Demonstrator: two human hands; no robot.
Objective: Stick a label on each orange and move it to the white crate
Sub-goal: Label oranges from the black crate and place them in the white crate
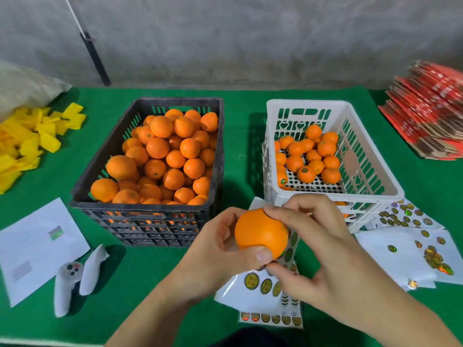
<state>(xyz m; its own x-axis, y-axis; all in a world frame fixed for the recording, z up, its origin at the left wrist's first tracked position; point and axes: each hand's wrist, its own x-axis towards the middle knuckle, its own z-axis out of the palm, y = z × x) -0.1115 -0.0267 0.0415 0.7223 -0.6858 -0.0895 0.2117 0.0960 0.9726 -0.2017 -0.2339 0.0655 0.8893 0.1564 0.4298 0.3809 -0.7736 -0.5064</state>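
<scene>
Green felt-covered table (pixel 240 101) carries everything. Black slotted plastic crate (pixel 147 221) sits left of centre, heaped with unlabelled oranges (pixel 160 159). White perforated plastic crate (pixel 370 181) stands just beside it to the right, with a partial layer of round orange fruit (pixel 307 156) on its floor; some show dark round stickers. Stack of red flattened cardboard cartons (pixel 426 113) at far right. Pile of yellow foam fruit sleeves (pixel 27 144) at far left. White paper sheets (pixel 35 246) front left, with a white handheld controller (pixel 67 284) lying on their corner. White backing sheets of round gold-and-dark labels (pixel 260 286) lie under the hands; more label sheets (pixel 406 239) right of the white crate, partly used.

Single round orange (pixel 260 234) is held in the air over the label sheets, just in front of the white crate's near corner. Left hand (pixel 220 249) grips it, fingers curled round the far left side, thumb pressed on the near face. Right hand (pixel 323 249) also grips it: fingertips on top, thumb under the bottom right. A dark sticker edge shows on the orange beneath the right fingers, mostly hidden.
</scene>
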